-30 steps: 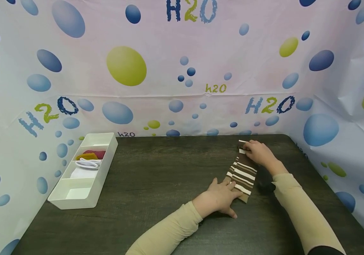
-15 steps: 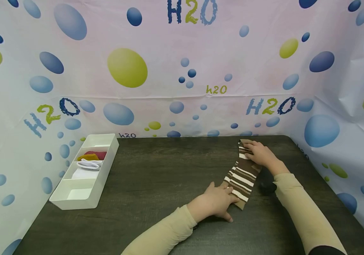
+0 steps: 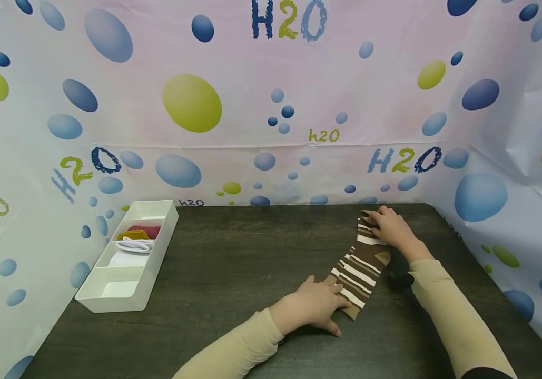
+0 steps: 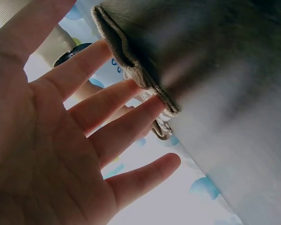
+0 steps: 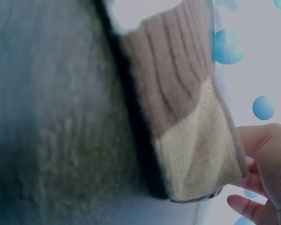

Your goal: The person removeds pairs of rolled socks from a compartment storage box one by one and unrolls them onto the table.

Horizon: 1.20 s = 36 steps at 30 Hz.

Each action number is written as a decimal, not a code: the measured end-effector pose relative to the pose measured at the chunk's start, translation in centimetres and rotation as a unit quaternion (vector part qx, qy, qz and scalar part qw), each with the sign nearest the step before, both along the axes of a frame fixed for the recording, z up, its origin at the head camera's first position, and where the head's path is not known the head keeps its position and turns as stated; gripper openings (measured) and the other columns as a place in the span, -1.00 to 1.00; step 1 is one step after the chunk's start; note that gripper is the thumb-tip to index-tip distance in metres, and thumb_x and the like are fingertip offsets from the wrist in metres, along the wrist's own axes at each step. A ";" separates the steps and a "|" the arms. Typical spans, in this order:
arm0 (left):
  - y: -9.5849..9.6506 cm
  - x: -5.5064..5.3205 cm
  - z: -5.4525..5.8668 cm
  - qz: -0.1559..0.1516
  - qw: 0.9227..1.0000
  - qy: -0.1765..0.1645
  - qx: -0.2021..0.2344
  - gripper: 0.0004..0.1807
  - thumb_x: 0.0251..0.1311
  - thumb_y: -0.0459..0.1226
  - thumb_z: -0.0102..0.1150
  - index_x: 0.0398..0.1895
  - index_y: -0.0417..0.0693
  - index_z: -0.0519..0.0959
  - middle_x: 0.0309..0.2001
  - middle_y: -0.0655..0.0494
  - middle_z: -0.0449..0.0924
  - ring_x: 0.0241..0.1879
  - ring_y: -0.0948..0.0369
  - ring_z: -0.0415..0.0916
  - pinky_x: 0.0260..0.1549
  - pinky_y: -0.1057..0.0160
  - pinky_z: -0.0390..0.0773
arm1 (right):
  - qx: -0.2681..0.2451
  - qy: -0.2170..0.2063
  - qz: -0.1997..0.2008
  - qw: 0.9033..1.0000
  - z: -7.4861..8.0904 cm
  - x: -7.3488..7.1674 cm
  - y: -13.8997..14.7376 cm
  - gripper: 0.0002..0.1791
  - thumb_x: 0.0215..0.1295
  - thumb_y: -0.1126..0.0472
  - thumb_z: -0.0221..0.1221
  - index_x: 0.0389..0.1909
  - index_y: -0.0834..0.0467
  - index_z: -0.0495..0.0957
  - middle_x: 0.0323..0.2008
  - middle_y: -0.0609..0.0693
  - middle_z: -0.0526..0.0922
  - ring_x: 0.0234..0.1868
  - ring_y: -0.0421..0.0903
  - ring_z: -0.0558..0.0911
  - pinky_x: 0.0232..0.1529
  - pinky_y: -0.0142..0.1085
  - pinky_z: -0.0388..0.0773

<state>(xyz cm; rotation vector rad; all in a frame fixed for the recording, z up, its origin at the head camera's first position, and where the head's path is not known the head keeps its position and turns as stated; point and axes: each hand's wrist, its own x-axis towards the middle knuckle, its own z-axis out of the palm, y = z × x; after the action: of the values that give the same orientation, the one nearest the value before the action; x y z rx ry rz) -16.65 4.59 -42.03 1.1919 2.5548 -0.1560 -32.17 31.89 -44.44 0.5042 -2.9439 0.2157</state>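
While my left hand [image 3: 313, 304] rests on near end of sock [image 3: 361, 271], fingers straight and apart, my right hand [image 3: 394, 230] bends at far end; whether it pinches, I cannot tell. Sock lies on dark worktop [image 3: 242, 252], right of middle. Step, I judge: straightening it; next move seems to call for even edges. White box [image 3: 154, 279] stands at left; dotted sheet [image 3: 299, 89] hangs behind.

A dark wood-grain counter [image 3: 233, 247] spreads beneath the left hand [image 3: 307, 305] and right hand [image 3: 394, 229]. Beyond them rises a creased white-and-pinkish backdrop sheet [image 3: 242, 68], printed with blue and lime-green bubbles [image 3: 192, 102] and "H2O" lettering [image 3: 288, 19], which also flanks them.
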 end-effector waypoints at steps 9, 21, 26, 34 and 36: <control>0.0 -0.1 0.2 -0.004 1.000 0.004 -0.002 -0.29 0.06 0.30 0.19 0.34 0.58 0.33 0.49 0.35 0.14 0.51 0.25 0.06 0.33 -0.06 0.30 | -0.028 -0.034 0.029 0.999 0.3 0.2 -0.6 -0.70 0.29 0.30 0.19 0.00 0.35 0.56 0.07 0.36 0.55 0.01 0.29 0.57 -0.03 0.13 0.52; 0.2 0.2 0.3 0.005 0.999 0.042 0.001 -0.44 0.08 0.32 0.16 0.18 0.52 0.50 0.31 0.37 0.40 0.37 0.27 0.31 0.29 -0.06 0.34 | 0.039 -0.047 0.041 0.997 -0.2 0.4 -0.1 -0.45 0.40 0.08 0.11 0.31 0.27 0.40 0.34 0.37 0.31 0.35 0.38 0.30 0.17 0.32 0.32; -0.3 0.1 0.2 0.002 0.999 0.048 0.013 -0.52 0.12 0.30 0.15 0.10 0.49 0.55 0.25 0.37 0.45 0.27 0.29 0.41 0.26 -0.08 0.37 | 0.070 -0.029 0.045 0.996 0.1 0.6 0.1 -0.42 0.34 0.05 0.17 0.30 0.25 0.42 0.38 0.34 0.27 0.40 0.34 0.24 0.26 0.31 0.24; -1.1 0.1 0.3 0.013 0.997 0.082 0.011 -0.63 0.17 0.26 0.13 -0.07 0.40 0.61 0.09 0.36 0.55 0.21 0.30 0.44 0.25 -0.07 0.38 | 0.101 -0.073 0.050 0.991 -0.4 0.5 0.9 -0.31 0.43 -0.12 0.01 0.42 0.22 0.26 0.48 0.26 0.14 0.50 0.26 0.09 0.38 0.29 0.06; -1.2 0.0 0.2 0.020 0.996 0.090 0.009 -0.61 0.18 0.26 0.12 -0.06 0.37 0.62 0.12 0.36 0.55 0.24 0.28 0.42 0.26 -0.06 0.38 | 0.096 -0.090 0.046 0.990 -0.7 0.6 1.3 -0.27 0.46 -0.18 -0.06 0.45 0.20 0.20 0.49 0.25 0.11 0.51 0.26 0.07 0.39 0.30 0.03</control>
<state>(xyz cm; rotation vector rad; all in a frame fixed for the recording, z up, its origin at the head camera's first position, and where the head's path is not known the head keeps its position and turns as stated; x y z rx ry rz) -16.64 3.39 -41.81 1.1815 2.7390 -0.2431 -31.60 33.21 -45.17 0.6811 -3.1387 -0.0140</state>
